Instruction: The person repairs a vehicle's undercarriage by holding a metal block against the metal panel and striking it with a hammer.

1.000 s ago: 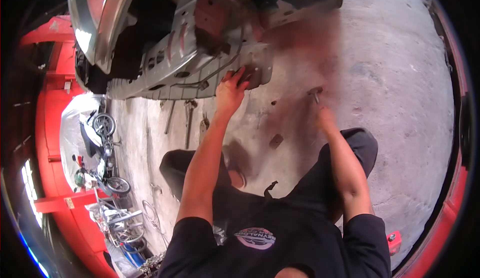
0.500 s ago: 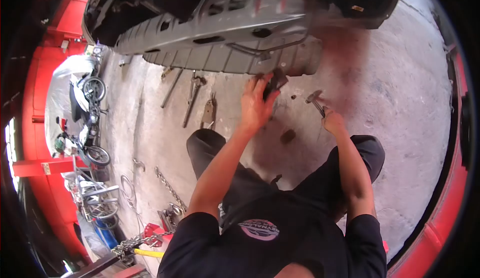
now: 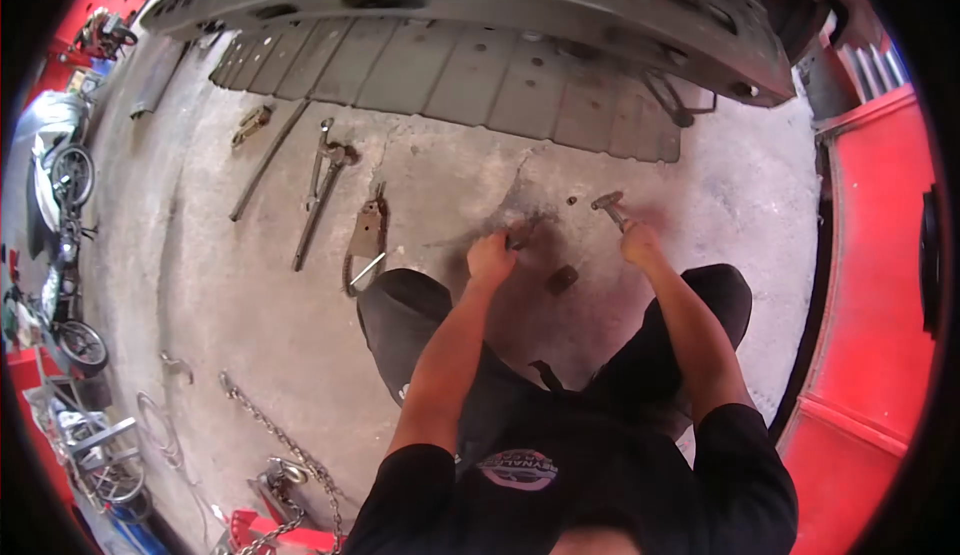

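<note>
My right hand is closed round the handle of a hammer, its head held out over the concrete floor. A dark block is gripped in my left hand, low in front of my knees; shadow and blur hide its exact shape. Between and below the two hands, a brown block lies on the floor. A small dark round piece rests just left of the hammer head.
A grey vehicle body with a ribbed panel spans the far side. Left on the floor lie a long bar, a clamp with a rod, a brown pull plate and a chain. Motorcycles stand far left.
My left hand has come back from the ribbed panel's edge toward my knees, block still in it. My right hand keeps the hammer in nearly the same place. The view has shifted.
</note>
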Motion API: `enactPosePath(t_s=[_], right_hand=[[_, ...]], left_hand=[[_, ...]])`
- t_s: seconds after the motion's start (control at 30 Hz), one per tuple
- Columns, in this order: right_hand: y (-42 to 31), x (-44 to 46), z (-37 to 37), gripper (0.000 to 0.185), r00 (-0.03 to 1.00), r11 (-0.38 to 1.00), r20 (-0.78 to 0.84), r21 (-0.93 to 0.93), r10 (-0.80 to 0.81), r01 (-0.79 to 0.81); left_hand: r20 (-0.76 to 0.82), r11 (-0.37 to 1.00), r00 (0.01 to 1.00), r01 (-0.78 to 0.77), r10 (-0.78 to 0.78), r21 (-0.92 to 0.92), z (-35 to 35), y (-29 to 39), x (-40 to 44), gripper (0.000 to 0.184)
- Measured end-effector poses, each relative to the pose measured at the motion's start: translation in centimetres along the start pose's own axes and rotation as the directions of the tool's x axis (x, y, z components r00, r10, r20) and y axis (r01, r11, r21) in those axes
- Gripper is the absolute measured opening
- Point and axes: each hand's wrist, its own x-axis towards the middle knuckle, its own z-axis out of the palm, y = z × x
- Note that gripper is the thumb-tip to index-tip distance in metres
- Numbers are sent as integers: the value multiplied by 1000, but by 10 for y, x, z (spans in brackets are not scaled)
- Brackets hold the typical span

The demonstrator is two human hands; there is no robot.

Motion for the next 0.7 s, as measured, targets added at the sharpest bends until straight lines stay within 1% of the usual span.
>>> enactPosePath(t_s=[0.07, 0.1, 0.17, 0.2, 0.23, 0.27, 0.3, 0.37, 0.43, 0.47, 0.5, 0.53, 0.57, 0.63, 0.7], right_hand=[[-17, 0, -17, 25, 998, 1000, 57, -16, -3, 4], [-25, 1, -20, 25, 1000, 1000, 6, 1, -24, 24], [-23, 2, -6, 24, 996, 1000, -83, 12, -28, 29], [-20, 3, 4, 23, 993, 1000, -121, 9, -15, 16], [-15, 9, 29, 22, 989, 1000, -143, -13, 19, -21], [-11, 9, 49, 22, 987, 1000, -160, -3, 27, -28], [-8, 9, 69, 22, 984, 999, -176, 8, 36, -35], [-18, -6, 76, 23, 987, 995, -148, 89, 63, -50], [-48, -26, 64, 25, 987, 978, -81, 164, 140, -125], [-43, -25, 66, 24, 989, 986, -91, 129, 118, -106], [-28, -20, 77, 23, 991, 992, -98, 96, 95, -85], [-33, -16, 74, 23, 992, 996, -105, 65, 69, -62], [-34, -15, 67, 23, 991, 979, 1, 149, 137, -136], [-60, -18, 20, 24, 948, 915, 215, 283, 233, -289], [-76, -21, 18, 15, 952, 859, 213, 421, 220, -293]], left_hand=[[-3, 996, 997, 77, -77, 44, 11, -10, 9, 35], [-123, 995, 992, 7, -19, -99, 7, -6, 15, 36], [-371, 920, 927, -191, 54, -342, -15, 18, 27, 39], [-297, 756, 954, -174, -29, -631, -35, 27, 34, 44], [-197, 512, 977, -129, -80, -849, -60, 36, 39, 48], [-83, 213, 992, -61, -98, -975, -84, 42, 43, 53], [-135, 99, 983, -123, -126, -987, -109, 44, 49, 57], [-208, -123, 958, -235, -200, -964, -154, 40, 60, 66], [-155, -244, 951, -223, -269, -944, -195, 38, 75, 62], [-130, -301, 945, -223, -299, -927, -208, 35, 86, 59], [-136, -284, 950, -217, -280, -934, -210, 29, 100, 54], [-144, -263, 954, -214, -261, -941, -209, 23, 114, 49], [-152, -244, 958, -212, -245, -946, -206, 18, 124, 44], [-146, -215, 956, -203, -254, -955, -208, 16, 127, 34], [-143, -178, 954, -194, -265, -965, -213, 14, 130, 29]])
